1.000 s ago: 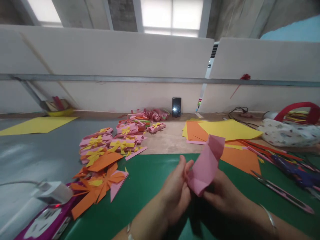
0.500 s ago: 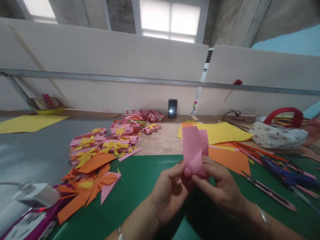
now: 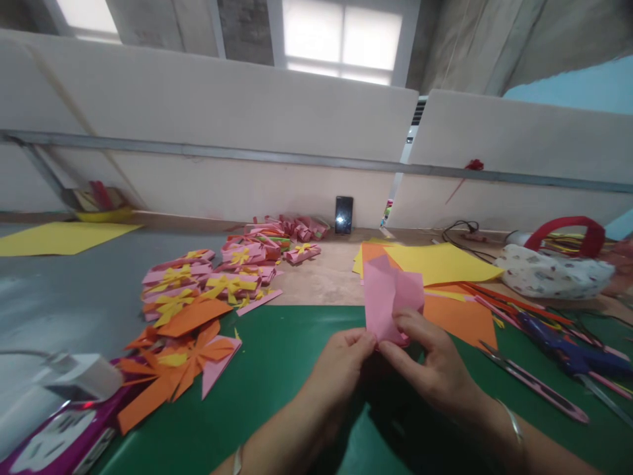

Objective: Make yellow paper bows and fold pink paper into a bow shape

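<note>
A folded pink paper sheet [image 3: 388,297] stands upright above the green cutting mat [image 3: 277,382]. My left hand [image 3: 341,369] pinches its lower left corner. My right hand [image 3: 435,369] grips its lower right side, thumb across the front and fingers behind. A thin bracelet sits on my right wrist. Both hands hover just over the mat, near its far edge.
Finished pink, orange and yellow paper bows [image 3: 208,290] lie in piles to the left. Yellow and orange sheets [image 3: 440,264] sit behind the hands. Scissors [image 3: 534,382] and a blue tool [image 3: 568,343] lie right. A phone [image 3: 343,214] leans on the wall. A white device [image 3: 74,376] is at left.
The pink paper has swung from tilted right to upright, and its top has spread wider. Both hands have shifted a little toward the far edge of the mat.
</note>
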A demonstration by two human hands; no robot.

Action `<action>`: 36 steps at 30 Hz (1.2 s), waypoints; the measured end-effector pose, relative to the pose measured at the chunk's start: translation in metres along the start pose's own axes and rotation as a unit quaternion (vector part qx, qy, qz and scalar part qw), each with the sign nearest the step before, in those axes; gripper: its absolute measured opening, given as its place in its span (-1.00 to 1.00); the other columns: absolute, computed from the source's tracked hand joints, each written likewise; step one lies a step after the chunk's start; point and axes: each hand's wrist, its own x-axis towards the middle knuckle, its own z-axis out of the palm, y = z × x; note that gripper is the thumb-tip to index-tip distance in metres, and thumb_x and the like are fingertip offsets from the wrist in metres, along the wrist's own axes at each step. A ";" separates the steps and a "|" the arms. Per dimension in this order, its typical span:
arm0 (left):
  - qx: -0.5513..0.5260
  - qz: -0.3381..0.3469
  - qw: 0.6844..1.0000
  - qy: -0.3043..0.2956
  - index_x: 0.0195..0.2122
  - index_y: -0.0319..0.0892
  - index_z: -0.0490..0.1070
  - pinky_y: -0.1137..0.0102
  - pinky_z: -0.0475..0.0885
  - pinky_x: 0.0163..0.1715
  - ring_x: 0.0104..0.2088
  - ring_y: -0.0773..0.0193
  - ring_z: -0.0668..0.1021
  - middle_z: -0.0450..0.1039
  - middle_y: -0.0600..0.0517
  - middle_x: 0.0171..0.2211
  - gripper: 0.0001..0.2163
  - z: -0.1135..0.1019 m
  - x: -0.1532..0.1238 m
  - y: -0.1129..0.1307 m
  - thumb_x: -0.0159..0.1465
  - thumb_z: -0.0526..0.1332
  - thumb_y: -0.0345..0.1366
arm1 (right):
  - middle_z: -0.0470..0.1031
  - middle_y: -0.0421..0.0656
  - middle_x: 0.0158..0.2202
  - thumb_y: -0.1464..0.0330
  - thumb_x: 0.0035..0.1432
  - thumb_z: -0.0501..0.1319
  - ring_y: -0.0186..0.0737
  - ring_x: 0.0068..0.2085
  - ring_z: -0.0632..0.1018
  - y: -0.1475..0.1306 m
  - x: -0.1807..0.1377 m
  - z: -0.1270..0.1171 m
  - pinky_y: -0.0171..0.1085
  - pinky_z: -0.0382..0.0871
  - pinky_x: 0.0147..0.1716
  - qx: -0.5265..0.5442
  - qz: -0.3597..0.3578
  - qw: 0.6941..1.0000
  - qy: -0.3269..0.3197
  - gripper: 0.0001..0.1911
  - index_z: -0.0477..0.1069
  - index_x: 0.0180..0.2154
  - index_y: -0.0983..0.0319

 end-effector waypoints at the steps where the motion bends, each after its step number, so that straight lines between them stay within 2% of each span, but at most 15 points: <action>1: 0.018 0.008 1.000 0.007 -0.30 -0.28 0.56 0.41 0.32 -0.24 -0.33 0.26 0.51 0.54 -0.12 -0.32 -0.77 -0.001 0.001 0.000 0.17 0.16 -0.28 | 0.31 -0.21 -0.45 0.37 0.13 0.15 -0.31 -0.40 0.35 0.000 0.000 0.000 -0.34 0.25 -0.42 0.003 -0.002 1.000 -0.003 -0.91 0.31 -0.42 0.24; 6: 0.098 0.061 0.991 0.069 -0.38 -0.26 0.57 0.49 0.24 -0.46 -0.48 0.35 0.42 0.51 -0.06 -0.48 -0.82 -0.008 0.008 -0.003 0.07 0.23 -0.30 | 0.32 -0.19 -0.42 0.37 0.15 0.16 -0.29 -0.36 0.36 0.001 0.000 0.000 -0.32 0.26 -0.40 0.030 -0.009 0.999 -0.016 -0.86 0.30 -0.45 0.24; 9: 0.072 0.077 0.989 0.101 -0.41 -0.25 0.54 0.50 0.24 -0.49 -0.50 0.38 0.41 0.48 -0.02 -0.49 -0.85 -0.012 0.010 -0.005 -0.02 0.30 -0.33 | 0.32 -0.19 -0.43 0.38 0.15 0.16 -0.30 -0.36 0.37 0.001 0.001 0.000 -0.32 0.27 -0.38 0.044 -0.018 0.999 -0.009 -0.85 0.31 -0.46 0.24; 12: 0.056 0.085 0.985 0.140 -0.55 -0.22 0.41 0.52 0.20 -0.61 -0.61 0.44 0.33 0.37 0.09 -0.62 -0.89 -0.014 0.011 -0.005 -0.11 0.32 -0.38 | 0.35 -0.19 -0.43 0.40 0.15 0.16 -0.30 -0.35 0.38 0.000 0.001 0.000 -0.31 0.28 -0.36 0.051 -0.021 0.998 -0.010 -0.87 0.35 -0.45 0.24; 15: 0.061 0.081 0.983 0.151 -0.59 -0.19 0.32 0.54 0.20 -0.67 -0.65 0.43 0.32 0.31 0.12 -0.67 -0.87 -0.013 0.012 -0.004 -0.13 0.30 -0.39 | 0.38 -0.18 -0.41 0.39 0.16 0.17 -0.28 -0.33 0.40 0.002 0.001 -0.001 -0.30 0.29 -0.32 0.048 -0.020 0.999 -0.016 -0.88 0.37 -0.43 0.23; 19: 0.078 0.059 0.982 0.159 -0.57 -0.20 0.33 0.54 0.22 -0.70 -0.67 0.43 0.34 0.30 0.12 -0.70 -0.90 -0.014 0.013 -0.001 -0.12 0.26 -0.36 | 0.42 -0.18 -0.39 0.34 0.15 0.18 -0.26 -0.31 0.42 0.004 0.001 -0.002 -0.28 0.32 -0.30 0.031 -0.018 0.999 -0.019 -0.88 0.39 -0.43 0.21; 21: 0.090 0.050 0.982 0.161 -0.57 -0.21 0.34 0.55 0.22 -0.70 -0.67 0.44 0.34 0.30 0.12 -0.69 -0.90 -0.014 0.012 0.001 -0.09 0.25 -0.33 | 0.44 -0.19 -0.37 0.34 0.10 0.24 -0.26 -0.31 0.44 0.006 0.001 -0.003 -0.29 0.34 -0.31 0.022 -0.005 1.000 -0.006 -0.94 0.39 -0.36 0.19; 23: 0.104 0.050 0.980 0.161 -0.55 -0.23 0.36 0.56 0.23 -0.68 -0.65 0.45 0.34 0.30 0.12 -0.68 -0.89 -0.013 0.011 0.002 -0.05 0.24 -0.31 | 0.45 -0.20 -0.31 0.36 0.01 0.30 -0.26 -0.29 0.47 0.007 0.000 -0.004 -0.31 0.37 -0.31 0.011 0.000 1.000 0.008 -0.68 0.36 -0.14 0.16; 25: 0.121 0.053 0.978 0.160 -0.53 -0.23 0.36 0.56 0.24 -0.67 -0.64 0.46 0.34 0.30 0.13 -0.67 -0.90 -0.013 0.009 0.004 -0.01 0.23 -0.31 | 0.45 -0.19 -0.26 0.41 -0.03 0.32 -0.25 -0.26 0.47 0.009 0.001 -0.006 -0.32 0.38 -0.30 -0.007 -0.024 1.000 0.005 -0.39 0.21 0.08 0.13; 26: 0.131 0.058 0.977 0.160 -0.52 -0.24 0.36 0.56 0.24 -0.66 -0.64 0.47 0.33 0.30 0.14 -0.66 -0.91 -0.012 0.009 0.004 0.00 0.22 -0.32 | 0.45 -0.19 -0.24 0.44 -0.01 0.30 -0.24 -0.24 0.47 0.010 0.002 -0.006 -0.31 0.38 -0.29 -0.018 -0.049 0.999 -0.005 -0.34 0.16 0.13 0.12; 28: 0.152 0.065 0.974 0.153 -0.51 -0.24 0.36 0.56 0.25 -0.66 -0.65 0.47 0.33 0.31 0.14 -0.66 -0.93 -0.012 0.008 0.005 0.02 0.21 -0.34 | 0.47 -0.18 -0.27 0.47 0.04 0.25 -0.25 -0.26 0.47 0.011 0.004 -0.007 -0.31 0.37 -0.30 -0.039 -0.105 0.994 -0.021 -0.46 0.24 0.08 0.13; 30: 0.176 0.071 0.971 0.147 -0.50 -0.25 0.37 0.55 0.24 -0.66 -0.66 0.47 0.32 0.31 0.13 -0.66 -0.94 -0.013 0.009 0.005 0.03 0.20 -0.37 | 0.48 -0.19 -0.36 0.47 0.06 0.23 -0.27 -0.34 0.46 0.012 0.006 -0.007 -0.31 0.33 -0.36 -0.059 -0.135 0.989 -0.030 -0.70 0.40 -0.11 0.17; 32: 0.202 0.073 0.966 0.144 -0.49 -0.26 0.37 0.55 0.24 -0.66 -0.66 0.48 0.31 0.30 0.14 -0.66 -0.95 -0.014 0.010 0.004 0.05 0.18 -0.39 | 0.48 -0.21 -0.45 0.44 0.07 0.25 -0.30 -0.41 0.44 0.012 0.007 -0.007 -0.32 0.29 -0.42 -0.075 -0.138 0.987 -0.032 -0.90 0.46 -0.30 0.19; 34: 0.215 0.079 0.963 0.141 -0.43 -0.26 0.36 0.54 0.26 -0.66 -0.66 0.47 0.31 0.28 0.15 -0.65 -0.95 -0.014 0.010 0.002 0.06 0.16 -0.40 | 0.48 -0.23 -0.49 0.41 0.08 0.26 -0.31 -0.43 0.44 0.013 0.008 -0.007 -0.32 0.27 -0.43 -0.086 -0.136 0.987 -0.027 -0.98 0.47 -0.37 0.20; 36: 0.223 0.108 0.958 0.141 -0.36 -0.22 0.34 0.51 0.30 -0.65 -0.64 0.43 0.33 0.29 0.16 -0.62 -0.91 -0.013 0.010 0.001 0.08 0.14 -0.41 | 0.49 -0.22 -0.48 0.40 0.10 0.25 -0.31 -0.41 0.46 0.013 0.008 -0.008 -0.33 0.27 -0.41 -0.087 -0.145 0.986 -0.015 -0.96 0.48 -0.39 0.20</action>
